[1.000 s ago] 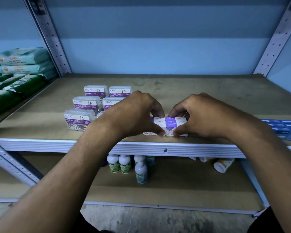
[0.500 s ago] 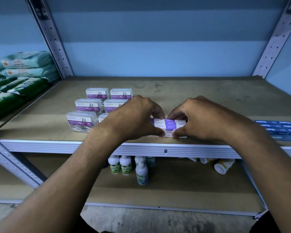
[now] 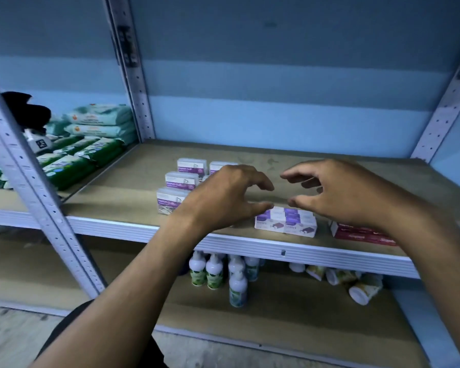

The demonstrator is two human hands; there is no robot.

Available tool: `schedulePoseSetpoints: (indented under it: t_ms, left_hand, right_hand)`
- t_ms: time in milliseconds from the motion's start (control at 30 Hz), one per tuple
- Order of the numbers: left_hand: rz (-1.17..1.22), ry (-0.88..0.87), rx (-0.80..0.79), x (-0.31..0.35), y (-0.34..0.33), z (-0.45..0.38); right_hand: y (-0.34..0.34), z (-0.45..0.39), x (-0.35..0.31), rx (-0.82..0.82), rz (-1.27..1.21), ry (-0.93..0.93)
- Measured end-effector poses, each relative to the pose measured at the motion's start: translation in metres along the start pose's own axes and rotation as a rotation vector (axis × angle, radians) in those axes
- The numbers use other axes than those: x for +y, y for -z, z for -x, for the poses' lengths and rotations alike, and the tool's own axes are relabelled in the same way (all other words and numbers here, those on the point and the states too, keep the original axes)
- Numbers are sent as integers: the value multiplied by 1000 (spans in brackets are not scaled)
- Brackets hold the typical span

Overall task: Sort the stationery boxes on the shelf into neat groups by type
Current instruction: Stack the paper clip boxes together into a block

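Staple boxes (image 3: 286, 221) grouped at shelf (image 3: 170, 229) front edge, right of paper clip boxes (image 3: 181, 180). Left hand (image 3: 223, 197), right hand (image 3: 337, 192) hovering above, fingers spread, holding nothing. Next, probably: red boxes (image 3: 361, 232), needing alignment.

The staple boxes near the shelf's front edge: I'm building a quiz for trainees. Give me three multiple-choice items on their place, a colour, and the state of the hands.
1. Where do the staple boxes sit relative to the paper clip boxes?
A. To their right, by the front edge
B. Behind them, at the wall
C. On the lower shelf

2. What colour is the flat box right of the staple boxes?
A. Green
B. Red
C. Yellow

3. What are the left hand and right hand doing?
A. Both gripping the staple boxes
B. One holding a bottle
C. Both open above the staple boxes, holding nothing

Answers: 1 A, they lie right of the clips; 2 B, red faces show; 3 C, fingers spread, nothing between them.
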State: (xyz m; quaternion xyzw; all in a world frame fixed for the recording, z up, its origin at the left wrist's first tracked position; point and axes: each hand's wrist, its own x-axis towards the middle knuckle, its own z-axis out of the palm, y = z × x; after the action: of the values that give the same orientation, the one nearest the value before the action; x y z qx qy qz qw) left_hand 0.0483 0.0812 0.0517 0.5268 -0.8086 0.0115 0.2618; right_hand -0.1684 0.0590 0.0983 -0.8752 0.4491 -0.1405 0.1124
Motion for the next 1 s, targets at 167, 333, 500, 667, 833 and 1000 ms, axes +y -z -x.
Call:
schedulePoseSetpoints:
  t_ms: [167, 333, 500, 667, 833, 1000]
  left_hand:
    - [11, 77, 70, -22, 14, 6]
    - [-51, 152, 134, -37, 28, 14]
    - [-66, 263, 193, -58, 41, 17]
    - [-110, 253, 202, -73, 43, 20]
    - [-133, 259, 149, -93, 42, 18]
    - [-93, 350, 39, -115, 37, 23]
  right_hand:
    - [4, -18, -21, 28, -21, 29]
    - [2, -39, -35, 34, -25, 68]
    - [-12, -62, -43, 3, -54, 108]
    - [-29, -87, -46, -8, -98, 122]
    - [-41, -107, -42, -51, -110, 134]
    - [-52, -127, -41, -67, -109, 154]
